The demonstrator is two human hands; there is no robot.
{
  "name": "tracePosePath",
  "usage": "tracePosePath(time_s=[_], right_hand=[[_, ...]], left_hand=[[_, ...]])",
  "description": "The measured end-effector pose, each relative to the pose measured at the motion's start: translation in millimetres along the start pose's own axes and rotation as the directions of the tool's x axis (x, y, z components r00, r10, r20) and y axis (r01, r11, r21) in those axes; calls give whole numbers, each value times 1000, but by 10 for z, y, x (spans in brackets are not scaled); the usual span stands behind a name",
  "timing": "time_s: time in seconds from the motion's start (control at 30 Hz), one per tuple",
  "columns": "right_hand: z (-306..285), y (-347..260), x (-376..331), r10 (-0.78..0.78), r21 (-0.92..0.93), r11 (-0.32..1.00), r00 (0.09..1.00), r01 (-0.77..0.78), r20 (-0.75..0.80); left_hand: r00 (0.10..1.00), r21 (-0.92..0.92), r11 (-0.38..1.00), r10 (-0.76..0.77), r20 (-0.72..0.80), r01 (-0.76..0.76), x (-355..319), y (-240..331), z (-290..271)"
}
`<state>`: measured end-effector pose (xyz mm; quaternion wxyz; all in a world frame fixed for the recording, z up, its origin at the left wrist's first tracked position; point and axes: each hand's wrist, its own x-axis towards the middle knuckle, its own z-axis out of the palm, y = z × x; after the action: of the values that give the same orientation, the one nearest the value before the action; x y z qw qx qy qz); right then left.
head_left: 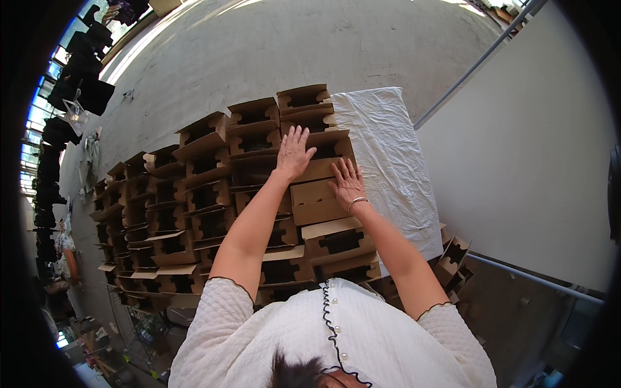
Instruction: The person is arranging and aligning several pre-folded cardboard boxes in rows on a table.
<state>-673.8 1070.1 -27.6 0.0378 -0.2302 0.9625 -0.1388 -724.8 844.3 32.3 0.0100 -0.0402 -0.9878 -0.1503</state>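
Observation:
My left hand (295, 154) reaches forward with its fingers stretched out over the edge of an open brown cardboard box (333, 143). Beside it, on the right, my right hand (349, 183) lies with its fingers extended on the cardboard where that box meets a box with its lid folded down (315, 202). A thin bracelet (356, 202) circles my right wrist. Neither hand holds anything that I can see. Just nearer to me stands another open box (337, 242) with a dark inside and cut-out inner flaps.
Several rows of open brown boxes (210, 194) spread to the left. A wrinkled white cloth (394, 161) covers the surface at the right. Beyond it stands a large pale panel (537, 149). More cardboard (453, 258) sits low at the right. Grey floor (259, 48) stretches ahead.

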Motion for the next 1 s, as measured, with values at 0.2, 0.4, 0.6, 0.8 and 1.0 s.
tracePosePath(time_s=[0.2,0.4,0.6,0.8,1.0], right_hand=[[58,-12,31,-31,-2,1000,997,31,-65],[44,40,17,-38,3,999,998,38,-59],[84,19,48,-68,-24,998,992,66,-108],[235,37,71,-120,-117,988,984,105,-129],[285,118,74,-119,-151,984,984,99,-129]], left_hand=[[970,-23,999,-24,241,31,-745,7,532],[977,-23,998,-57,207,63,-792,110,601],[970,-19,993,-109,216,115,-811,144,579],[962,225,959,-215,170,175,-879,324,850],[999,-253,967,30,-43,-40,-2036,865,141]])
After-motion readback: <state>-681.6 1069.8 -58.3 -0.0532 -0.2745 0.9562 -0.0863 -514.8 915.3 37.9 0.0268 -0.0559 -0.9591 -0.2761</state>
